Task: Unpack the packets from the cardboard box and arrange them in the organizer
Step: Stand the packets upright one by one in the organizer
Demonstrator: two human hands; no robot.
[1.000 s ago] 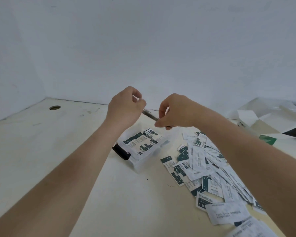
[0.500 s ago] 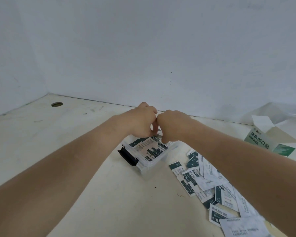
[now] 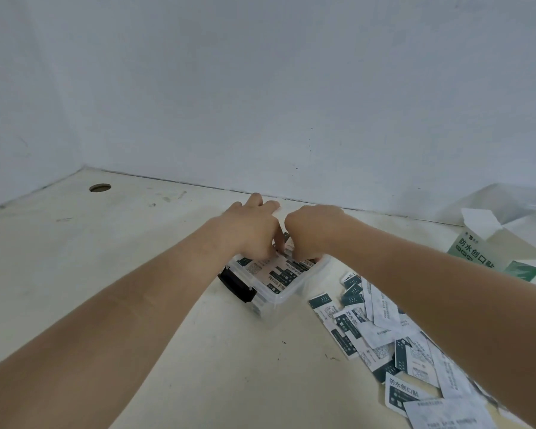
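A clear plastic organizer [image 3: 277, 300] with a black latch [image 3: 235, 286] sits on the table and holds white-and-dark-green packets [image 3: 276, 274] lying flat. Both hands reach into its far end. My left hand [image 3: 254, 232] has two fingers stretched forward, and its thumb points down at a few upright packets [image 3: 288, 243]. My right hand [image 3: 311, 233] is curled, its fingertips down on the same packets. The fingertips themselves are hidden. A heap of loose packets [image 3: 384, 342] lies right of the organizer. The opened white-and-green cardboard box [image 3: 477, 258] stands at the far right.
The pale table [image 3: 106, 274] meets white walls at the back and left. A round cable hole [image 3: 99, 187] is at the back left. A clear plastic bag [image 3: 508, 202] lies behind the box.
My hands, which pinched a small stack of packets in the air, have come down together and forward into the organizer's far end. The view has tilted up a little.
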